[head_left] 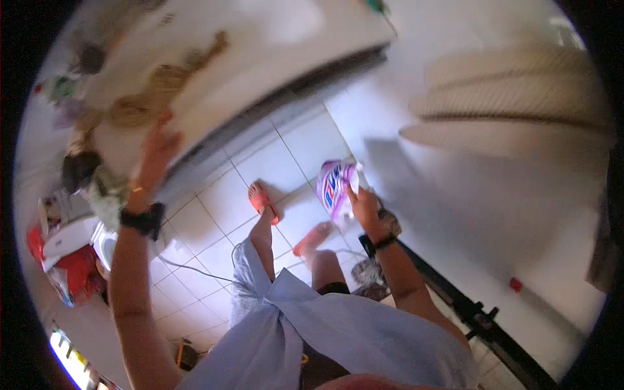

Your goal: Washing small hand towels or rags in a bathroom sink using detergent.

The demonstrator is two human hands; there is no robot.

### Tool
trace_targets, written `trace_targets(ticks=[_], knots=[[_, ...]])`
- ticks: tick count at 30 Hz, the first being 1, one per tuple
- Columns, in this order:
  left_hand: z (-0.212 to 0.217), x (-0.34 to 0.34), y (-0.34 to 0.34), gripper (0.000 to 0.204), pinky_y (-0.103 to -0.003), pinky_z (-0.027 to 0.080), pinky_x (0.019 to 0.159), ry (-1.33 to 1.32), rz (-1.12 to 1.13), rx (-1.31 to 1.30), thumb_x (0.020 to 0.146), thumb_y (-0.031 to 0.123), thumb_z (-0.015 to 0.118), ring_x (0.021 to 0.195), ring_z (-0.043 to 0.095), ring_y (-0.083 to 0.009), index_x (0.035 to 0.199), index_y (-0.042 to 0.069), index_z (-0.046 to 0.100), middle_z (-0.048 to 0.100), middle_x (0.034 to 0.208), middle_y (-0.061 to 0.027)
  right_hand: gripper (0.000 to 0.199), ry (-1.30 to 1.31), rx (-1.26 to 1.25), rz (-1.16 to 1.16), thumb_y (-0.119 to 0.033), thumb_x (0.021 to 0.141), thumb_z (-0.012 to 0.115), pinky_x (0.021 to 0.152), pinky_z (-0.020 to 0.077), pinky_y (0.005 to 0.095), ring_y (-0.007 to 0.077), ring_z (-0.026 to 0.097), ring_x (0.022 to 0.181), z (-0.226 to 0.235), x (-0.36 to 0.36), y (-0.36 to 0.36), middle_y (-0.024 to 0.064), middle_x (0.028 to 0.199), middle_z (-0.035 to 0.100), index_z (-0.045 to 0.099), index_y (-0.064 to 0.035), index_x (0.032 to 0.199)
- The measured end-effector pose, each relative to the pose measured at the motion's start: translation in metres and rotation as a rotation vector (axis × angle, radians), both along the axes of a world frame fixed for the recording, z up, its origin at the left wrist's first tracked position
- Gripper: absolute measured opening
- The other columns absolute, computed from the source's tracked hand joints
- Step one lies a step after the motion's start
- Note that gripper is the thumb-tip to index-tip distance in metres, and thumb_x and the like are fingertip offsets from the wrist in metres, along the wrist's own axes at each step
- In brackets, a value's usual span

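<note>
My right hand (367, 211) grips a purple and white plastic packet (333, 185) by its upper right end, and the packet hangs above the tiled floor. What is inside it cannot be seen. My left hand (156, 159) reaches over the near edge of a broad white surface (260, 62), its blurred fingers apart and nothing visible in them. A tan crumpled thing (166, 81), smeared by motion, lies on that surface just beyond the left fingertips.
Pale floor tiles (208, 211) lie around my feet in orange slippers (265, 205), crossed by a thin cable (195, 268). Large tan ribbed shapes (513, 97) stand at the far right by a white wall. A dark rail (468, 309) runs at lower right. Red bags (78, 270) sit at left.
</note>
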State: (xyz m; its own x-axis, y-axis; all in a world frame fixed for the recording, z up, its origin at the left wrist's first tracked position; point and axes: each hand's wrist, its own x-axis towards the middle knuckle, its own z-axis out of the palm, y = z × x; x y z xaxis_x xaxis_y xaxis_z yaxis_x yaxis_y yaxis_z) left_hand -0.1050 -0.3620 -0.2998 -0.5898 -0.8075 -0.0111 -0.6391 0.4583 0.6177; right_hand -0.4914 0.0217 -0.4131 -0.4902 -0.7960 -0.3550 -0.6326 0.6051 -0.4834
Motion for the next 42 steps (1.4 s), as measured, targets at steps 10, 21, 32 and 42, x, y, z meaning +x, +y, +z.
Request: trace_targets(ticks=[10,21,32,42], knots=[[0.227,-0.110,0.062,0.040,-0.034,0.048,0.084,0.651,-0.225,0.361,0.089,0.009,0.056,0.105,0.053,-0.0224,0.128,0.011,0.047,0.052,0.124,-0.0090,0.049,0.135,-0.106,0.564,-0.046,0.090,0.048,0.055,0.0436,0.0443,0.0373,0.057,0.059,0.408,0.073,-0.163,0.0214,0.066,0.058,0.060,-0.0007,0.075],[0.303,-0.082,-0.004,0.019,-0.038,0.046,0.083,0.460,-0.352,-0.261,0.079,0.002,0.055,0.097,0.054,-0.0315,0.096,0.002,0.061,0.058,0.099,-0.0140,0.040,0.355,-0.219,0.872,-0.042,0.086,0.054,0.062,0.0455,0.0449,0.0384,0.059,0.068,0.441,0.105,-0.297,0.0192,0.069,0.059,0.062,-0.0036,0.077],[0.306,-0.098,-0.026,0.012,-0.038,0.044,0.083,-0.088,-0.210,-0.391,0.080,0.010,0.053,0.093,0.055,-0.0285,0.089,0.005,0.061,0.057,0.089,-0.0105,0.039,0.233,-0.218,1.068,-0.041,0.086,0.056,0.062,0.0476,0.0448,0.0381,0.059,0.069,0.428,0.081,-0.344,0.0186,0.070,0.060,0.060,-0.0033,0.078],[0.326,-0.095,-0.031,0.031,-0.040,0.045,0.085,-0.206,-0.135,-0.144,0.083,0.010,0.052,0.093,0.058,-0.0276,0.114,0.010,0.056,0.057,0.095,-0.0125,0.043,0.113,-0.260,1.191,-0.043,0.088,0.053,0.062,0.0464,0.0454,0.0380,0.059,0.067,0.427,0.073,-0.370,0.0189,0.068,0.060,0.059,-0.0028,0.074]])
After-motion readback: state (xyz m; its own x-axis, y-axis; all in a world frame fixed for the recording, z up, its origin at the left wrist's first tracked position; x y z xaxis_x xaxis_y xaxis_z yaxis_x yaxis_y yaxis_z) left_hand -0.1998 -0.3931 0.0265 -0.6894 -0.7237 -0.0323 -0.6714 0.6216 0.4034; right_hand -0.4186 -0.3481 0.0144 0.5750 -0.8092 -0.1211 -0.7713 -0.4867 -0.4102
